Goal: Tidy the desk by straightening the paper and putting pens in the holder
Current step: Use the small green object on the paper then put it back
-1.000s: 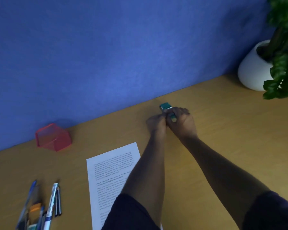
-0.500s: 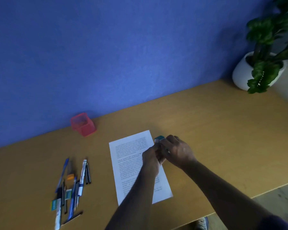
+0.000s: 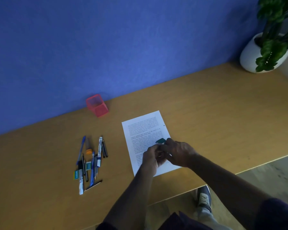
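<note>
Holding a small teal block-shaped object (image 3: 161, 141) between them, the left hand (image 3: 151, 158) and right hand (image 3: 179, 153) meet over the lower half of the white printed sheet of paper (image 3: 145, 130). Both hands have fingers curled in on it, though which one carries the weight cannot be told, nor what the object is.

The paper lies slightly skewed on the wooden bench (image 3: 214, 117), its top edge tipped toward one o'clock. The loose cluster of pens and pencils (image 3: 91, 160) lies at nine o'clock from the hands, well apart from the sheet. The red mesh pen holder (image 3: 97, 105), upright and seemingly empty, stands at eleven o'clock against the blue wall (image 3: 106, 47).

To do this well, the teal piece should probably be set clear of the sheet first. Then square the paper to the bench edge with flat palms, and gather the pens in small bunches, dropped tips-down into the holder. A potted plant in a white pot (image 3: 256, 53) sits at two o'clock.
</note>
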Available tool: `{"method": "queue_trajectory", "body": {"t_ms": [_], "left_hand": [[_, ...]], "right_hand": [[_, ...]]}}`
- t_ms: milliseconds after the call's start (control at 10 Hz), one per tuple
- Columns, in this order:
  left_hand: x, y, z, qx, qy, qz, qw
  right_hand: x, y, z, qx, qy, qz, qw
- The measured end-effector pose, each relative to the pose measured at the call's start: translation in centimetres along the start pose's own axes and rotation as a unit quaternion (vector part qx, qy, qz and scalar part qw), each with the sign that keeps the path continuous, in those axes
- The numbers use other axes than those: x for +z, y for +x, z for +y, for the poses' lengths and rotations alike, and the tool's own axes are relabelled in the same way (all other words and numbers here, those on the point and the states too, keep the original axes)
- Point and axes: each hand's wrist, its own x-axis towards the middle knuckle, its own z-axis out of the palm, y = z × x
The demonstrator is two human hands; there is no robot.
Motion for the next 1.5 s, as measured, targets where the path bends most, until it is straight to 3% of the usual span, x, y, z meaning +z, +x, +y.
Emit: {"method": "queue_trajectory", "body": {"t_ms": [200,300,400,500,600,700,800,1100,1300,1500], "left_hand": [[-1.6,-0.9,-0.5,-0.036,0.049,-0.042,0.997],[-2.8,-1.0,-0.1,0.005,0.184,-0.028,0.982],[-5.1,-1.0,0.2,0.139,0.287,0.008,0.948],[-7.7,-1.0,-0.6,0.307,0.456,0.077,0.832],[-9.5,-0.9,-1.8,0.421,0.573,0.094,0.697],[-10.3,-0.3,-3.0,0.428,0.672,0.055,0.601],[-10.6,0.4,-3.7,0.406,0.715,0.031,0.568],[-10.9,0.7,-3.8,0.404,0.719,0.038,0.565],[-11.0,0.6,-3.4,0.401,0.733,0.042,0.548],[-10.9,0.3,-3.1,0.394,0.73,0.041,0.556]], "right_hand": [[0.8,-0.2,-1.7,0.027,-0.032,-0.012,0.999],[0.6,-0.3,-1.8,0.008,-0.063,0.031,0.997],[0.2,0.0,-1.3,0.023,-0.089,0.05,0.995],[-0.3,0.0,-0.7,0.014,-0.087,0.067,0.994],[-0.6,-0.3,-0.2,0.005,-0.083,0.069,0.994],[-0.3,-0.9,-0.1,0.005,-0.084,0.044,0.996],[0.3,-1.5,-0.3,-0.012,-0.094,0.025,0.995],[1.9,-2.3,-0.9,-0.007,-0.13,0.072,0.989],[2.2,-2.8,-0.2,-0.015,-0.107,0.073,0.992],[2.5,-2.9,-0.2,-0.036,-0.107,0.052,0.992]]}}
